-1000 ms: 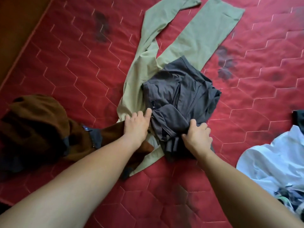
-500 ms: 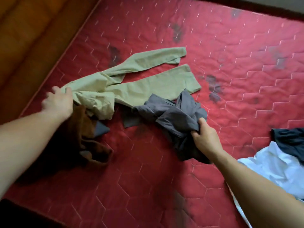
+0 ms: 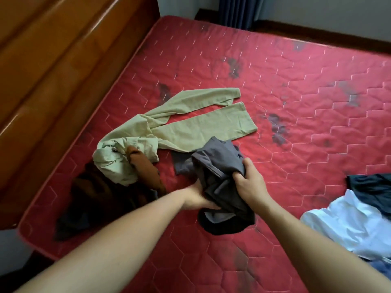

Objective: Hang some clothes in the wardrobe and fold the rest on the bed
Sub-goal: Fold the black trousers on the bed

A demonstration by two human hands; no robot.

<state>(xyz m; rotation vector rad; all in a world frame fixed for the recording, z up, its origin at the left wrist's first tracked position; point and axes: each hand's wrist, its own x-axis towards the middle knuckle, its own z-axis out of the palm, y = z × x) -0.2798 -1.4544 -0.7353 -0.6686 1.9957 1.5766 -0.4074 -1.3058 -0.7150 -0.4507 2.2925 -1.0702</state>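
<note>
Bunched grey garment (image 3: 220,172) — lifted off the red bed (image 3: 296,102), left hand (image 3: 198,199) gripping beneath, right hand (image 3: 249,185) on top. Khaki trousers (image 3: 190,127) lie spread, waist crumpled over brown garment (image 3: 146,172). White garment (image 3: 347,220) — heaped at right edge.

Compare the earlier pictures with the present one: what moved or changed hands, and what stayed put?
The left hand let go of the green trousers, which it had dragged left onto the brown garment, and joined the right hand gripping the grey garment, now bunched and lifted. The white clothes stayed at the right.
</note>
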